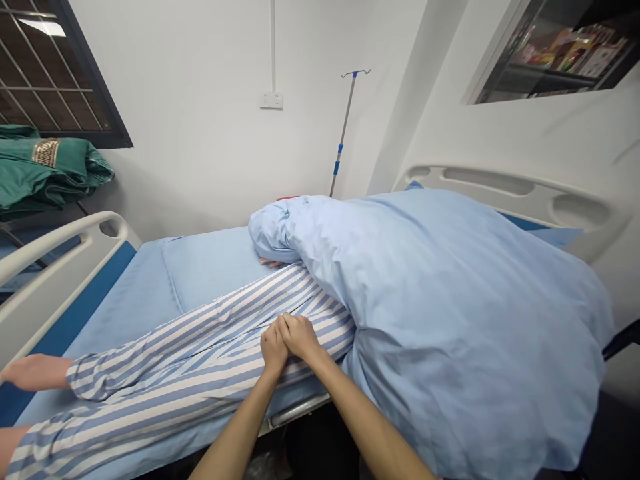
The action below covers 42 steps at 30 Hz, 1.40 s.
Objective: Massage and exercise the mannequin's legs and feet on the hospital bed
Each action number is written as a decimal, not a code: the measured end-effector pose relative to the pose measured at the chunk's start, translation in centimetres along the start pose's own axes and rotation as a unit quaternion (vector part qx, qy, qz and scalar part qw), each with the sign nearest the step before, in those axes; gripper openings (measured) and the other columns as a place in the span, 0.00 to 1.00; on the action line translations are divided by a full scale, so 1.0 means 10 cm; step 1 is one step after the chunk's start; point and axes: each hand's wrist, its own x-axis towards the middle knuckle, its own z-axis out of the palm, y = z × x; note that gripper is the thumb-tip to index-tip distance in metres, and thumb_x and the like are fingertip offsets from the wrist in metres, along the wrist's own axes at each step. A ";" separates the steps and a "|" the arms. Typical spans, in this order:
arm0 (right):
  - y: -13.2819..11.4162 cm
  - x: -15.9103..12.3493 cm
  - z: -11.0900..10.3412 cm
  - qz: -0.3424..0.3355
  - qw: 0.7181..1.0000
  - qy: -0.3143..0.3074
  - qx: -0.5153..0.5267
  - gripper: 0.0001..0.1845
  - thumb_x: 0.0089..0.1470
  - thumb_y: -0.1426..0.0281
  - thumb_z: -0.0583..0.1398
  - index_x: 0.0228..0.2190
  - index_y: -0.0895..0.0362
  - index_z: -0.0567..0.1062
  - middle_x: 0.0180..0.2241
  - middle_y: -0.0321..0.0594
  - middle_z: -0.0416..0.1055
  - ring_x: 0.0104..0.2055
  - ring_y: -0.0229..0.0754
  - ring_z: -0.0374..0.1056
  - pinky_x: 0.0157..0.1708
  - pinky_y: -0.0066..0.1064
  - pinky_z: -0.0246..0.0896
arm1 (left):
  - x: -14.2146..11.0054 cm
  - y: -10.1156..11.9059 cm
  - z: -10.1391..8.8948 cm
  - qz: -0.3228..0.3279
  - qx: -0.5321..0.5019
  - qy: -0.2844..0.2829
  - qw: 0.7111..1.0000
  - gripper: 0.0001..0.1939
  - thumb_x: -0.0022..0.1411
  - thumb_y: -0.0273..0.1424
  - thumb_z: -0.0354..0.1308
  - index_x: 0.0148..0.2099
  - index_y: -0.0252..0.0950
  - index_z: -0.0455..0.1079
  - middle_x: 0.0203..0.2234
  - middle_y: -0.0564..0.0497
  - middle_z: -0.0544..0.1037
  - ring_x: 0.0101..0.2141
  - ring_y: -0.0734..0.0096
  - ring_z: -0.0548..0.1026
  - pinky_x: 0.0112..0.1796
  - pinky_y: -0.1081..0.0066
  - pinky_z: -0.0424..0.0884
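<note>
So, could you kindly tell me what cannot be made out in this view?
Head view:
- Left hand and right hand: they overlap, so their hold is unclear.
- Blanket: hides the body in bed.
- Red thing: blanket hides most of it.
- Shelf goods: too small to identify.

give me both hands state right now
left hand: closed, on striped pyjamas, grip unclear
right hand: closed, against the left hand, grip unclear

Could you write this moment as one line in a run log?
Left hand: on striped pajamas | right hand: on pajamas, touching left hand | wearer: lying on bed | beside: blue quilt
</note>
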 end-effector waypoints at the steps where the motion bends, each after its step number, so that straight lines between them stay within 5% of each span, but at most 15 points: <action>1: 0.02 0.00 -0.01 -0.005 1.000 -0.004 -0.012 0.18 0.59 0.67 0.47 0.22 0.56 0.69 0.19 0.37 0.68 0.21 0.36 0.60 0.25 0.28 0.42 | -0.01 0.00 0.00 -0.004 -0.001 -0.003 1.000 0.17 0.62 0.35 0.40 0.29 0.37 0.67 0.25 0.47 0.75 0.27 0.69 0.70 0.31 0.71 0.59; 9: 0.23 -0.03 0.19 0.043 0.986 0.060 0.150 0.21 0.60 0.64 0.45 0.20 0.56 0.64 0.18 0.36 0.65 0.22 0.36 0.59 0.26 0.27 0.46 | 0.03 0.19 0.02 -0.031 -0.065 -0.009 0.997 0.21 0.62 0.38 0.41 0.20 0.37 0.61 0.17 0.52 0.69 0.22 0.73 0.63 0.27 0.72 0.56; 16: 0.35 0.06 0.14 0.119 0.909 0.145 0.371 0.20 0.57 0.57 0.48 0.19 0.56 0.61 0.19 0.34 0.61 0.24 0.36 0.57 0.26 0.27 0.53 | 0.12 0.47 0.25 -0.010 -0.138 -0.007 0.990 0.20 0.61 0.38 0.42 0.18 0.37 0.55 0.14 0.55 0.62 0.20 0.75 0.60 0.24 0.73 0.54; 22: 0.30 0.04 0.11 0.127 0.924 0.140 0.333 0.20 0.58 0.58 0.46 0.18 0.54 0.56 0.17 0.32 0.56 0.21 0.35 0.52 0.23 0.26 0.50 | 0.03 0.27 0.30 0.007 0.002 0.004 1.000 0.19 0.63 0.34 0.40 0.21 0.38 0.60 0.16 0.52 0.69 0.21 0.73 0.63 0.26 0.72 0.53; 26: 0.30 0.08 -0.07 0.072 0.985 0.061 0.145 0.19 0.59 0.63 0.45 0.19 0.55 0.61 0.18 0.34 0.61 0.21 0.35 0.56 0.24 0.27 0.47 | 0.05 0.26 0.30 0.011 0.041 -0.006 0.999 0.19 0.64 0.32 0.39 0.24 0.38 0.64 0.19 0.49 0.72 0.23 0.71 0.67 0.28 0.72 0.55; 30: 0.37 0.08 -0.21 0.026 1.000 0.007 -0.009 0.17 0.59 0.67 0.46 0.23 0.56 0.67 0.19 0.36 0.66 0.22 0.36 0.59 0.25 0.28 0.44 | 0.05 0.29 0.31 0.003 0.084 -0.034 0.996 0.18 0.64 0.31 0.40 0.26 0.38 0.67 0.23 0.48 0.76 0.26 0.71 0.70 0.29 0.72 0.55; 36: 0.50 -0.01 -0.09 0.039 0.994 0.074 0.065 0.21 0.61 0.66 0.43 0.22 0.56 0.65 0.18 0.36 0.65 0.22 0.36 0.59 0.26 0.28 0.45 | 0.02 0.29 0.32 0.001 0.068 -0.039 0.997 0.18 0.63 0.35 0.42 0.24 0.37 0.65 0.20 0.50 0.73 0.24 0.72 0.67 0.28 0.73 0.53; 42: 0.59 0.01 -0.13 0.053 0.970 0.111 0.208 0.21 0.60 0.62 0.43 0.20 0.56 0.62 0.18 0.35 0.62 0.22 0.36 0.56 0.25 0.27 0.48 | 0.11 0.55 0.46 -0.041 -0.171 -0.019 0.984 0.19 0.60 0.38 0.43 0.18 0.38 0.53 0.13 0.57 0.59 0.20 0.76 0.58 0.24 0.73 0.53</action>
